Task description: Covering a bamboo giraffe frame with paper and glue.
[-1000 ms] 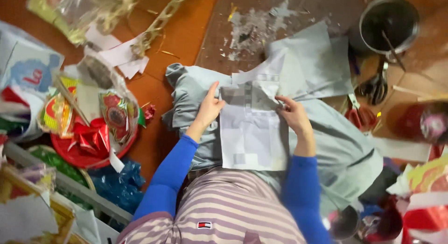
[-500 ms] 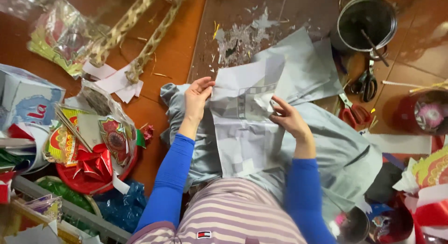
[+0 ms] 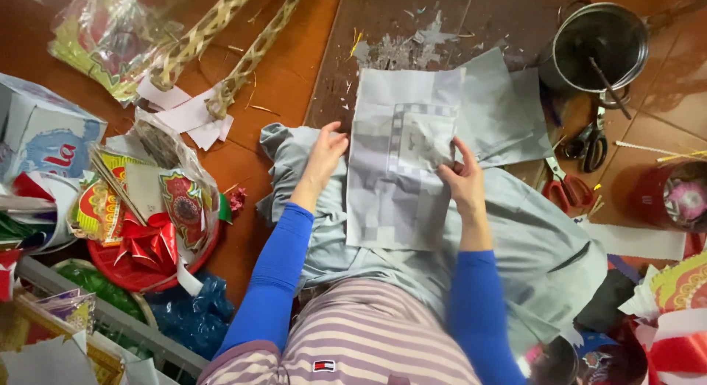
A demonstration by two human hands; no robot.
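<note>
Holding one grey patterned paper sheet (image 3: 401, 164) flat over the lap, both hands grip its side edges: left hand (image 3: 324, 153) pinched shut on the left edge, right hand (image 3: 462, 180) pinched shut on the right edge. Half a second ago the sheet was creased and partly folded; now it is spread open and reaches further up onto the floor. Beneath it lie more grey sheets (image 3: 508, 116). To the right sit one metal pot (image 3: 600, 39) and two pairs of scissors (image 3: 589, 142), one red-handled. One red ribbon bow (image 3: 151, 241) lies at the left.
</note>
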